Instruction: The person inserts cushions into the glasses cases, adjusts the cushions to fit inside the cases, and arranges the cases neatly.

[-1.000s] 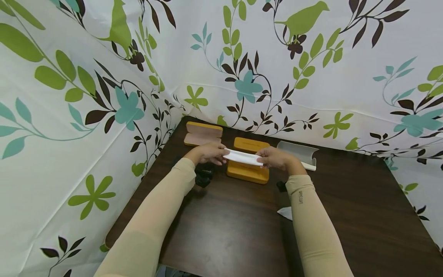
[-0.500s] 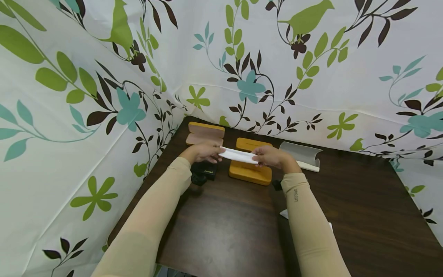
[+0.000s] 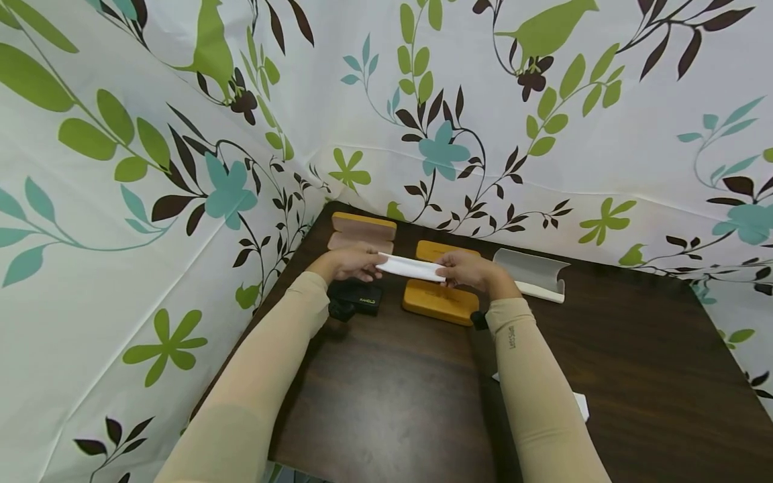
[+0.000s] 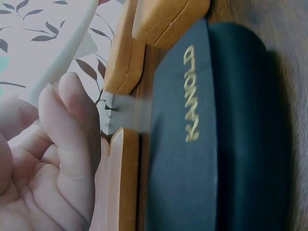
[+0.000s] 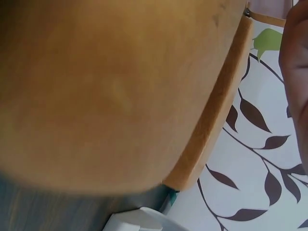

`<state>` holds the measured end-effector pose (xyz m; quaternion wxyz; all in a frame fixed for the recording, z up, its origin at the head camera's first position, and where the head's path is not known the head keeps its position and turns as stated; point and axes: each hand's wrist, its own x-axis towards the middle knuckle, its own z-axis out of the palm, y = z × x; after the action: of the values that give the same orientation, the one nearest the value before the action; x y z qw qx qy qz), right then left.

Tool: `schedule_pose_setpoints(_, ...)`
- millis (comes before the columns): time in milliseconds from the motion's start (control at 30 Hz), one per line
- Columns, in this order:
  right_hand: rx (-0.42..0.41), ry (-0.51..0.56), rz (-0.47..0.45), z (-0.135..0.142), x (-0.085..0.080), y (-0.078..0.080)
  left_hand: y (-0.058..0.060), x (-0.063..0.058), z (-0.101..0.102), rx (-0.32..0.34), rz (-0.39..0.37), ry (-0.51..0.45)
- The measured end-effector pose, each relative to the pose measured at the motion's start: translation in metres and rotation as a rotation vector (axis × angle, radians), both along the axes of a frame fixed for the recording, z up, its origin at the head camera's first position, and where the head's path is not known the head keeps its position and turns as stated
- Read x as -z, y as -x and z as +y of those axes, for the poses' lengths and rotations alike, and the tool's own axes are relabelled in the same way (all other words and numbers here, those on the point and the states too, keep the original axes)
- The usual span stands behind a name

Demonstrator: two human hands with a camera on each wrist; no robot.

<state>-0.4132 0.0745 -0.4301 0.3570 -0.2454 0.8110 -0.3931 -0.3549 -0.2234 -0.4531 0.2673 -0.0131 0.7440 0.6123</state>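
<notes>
A narrow folded white cloth (image 3: 413, 267) is stretched level between both hands above the table. My left hand (image 3: 353, 261) pinches its left end between thumb and fingers. At the other end, my right hand (image 3: 466, 270) pinches the cloth the same way. Beneath the cloth lies an orange glasses case (image 3: 441, 302), with a second orange case part (image 3: 445, 250) just behind it. Under the left hand sits a black case (image 4: 185, 130) lettered KANOLD in gold. The right wrist view catches only the edge of the right hand (image 5: 296, 82), beside the orange case's large surface (image 5: 110, 96).
An open orange glasses case (image 3: 362, 233) with a pinkish lining stands at the back left of the dark wooden table (image 3: 386, 402). A cream case with grey lining (image 3: 531, 274) lies open at the back right. White material (image 3: 581, 406) shows beside the right forearm.
Both hands have shifted slightly left with the white cloth held between them. More of the black case's lettered top now shows below the left hand.
</notes>
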Motion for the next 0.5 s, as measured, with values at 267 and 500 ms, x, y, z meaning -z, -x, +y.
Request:
schedule_pose_setpoints(267,-0.003,-0.004,-0.007,-0.009,-0.001,0.005,0.007,0.001,-0.009,-0.008,0.011,0.004)
schedule_pose_setpoints(500,-0.002,-0.015,0.002,-0.023,-0.001,0.007,0.009,0.005,-0.023,-0.021,0.011,0.007)
